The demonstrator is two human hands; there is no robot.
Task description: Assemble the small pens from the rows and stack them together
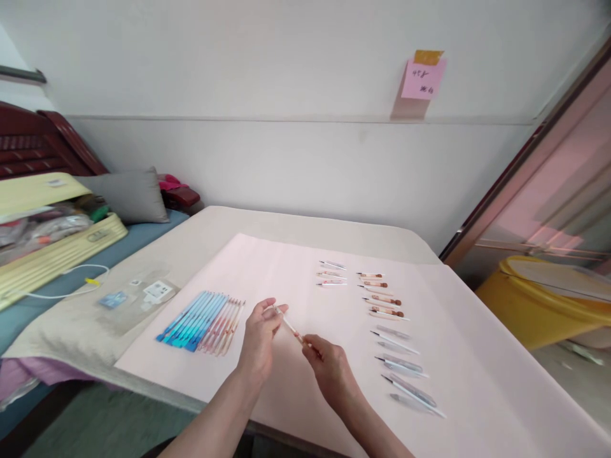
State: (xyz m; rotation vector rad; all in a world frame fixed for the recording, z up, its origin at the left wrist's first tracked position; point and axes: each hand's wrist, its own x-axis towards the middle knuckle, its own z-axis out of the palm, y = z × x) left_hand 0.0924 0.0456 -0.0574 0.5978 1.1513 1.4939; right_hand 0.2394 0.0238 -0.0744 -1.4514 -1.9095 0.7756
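Note:
My left hand (260, 334) and my right hand (329, 366) hold one thin pale pen (290, 327) between them, each pinching one end, above a pale pink sheet (267, 267) on the table. To the left of my left hand lies a tight row of blue and pink pens (203, 321). To the right of my hands, separate pen parts are laid out in small groups: brown-topped pieces (382, 299), clear pieces (403, 369) and a few short ones (331, 273).
A beige cloth covers the table (224, 222). Clear packets (138, 296) lie at its left. A yellow open case (52, 235) and a grey pillow (128, 194) sit on the bed at left. A yellow bin (529, 299) stands at right. A pink note (422, 79) hangs on the wall.

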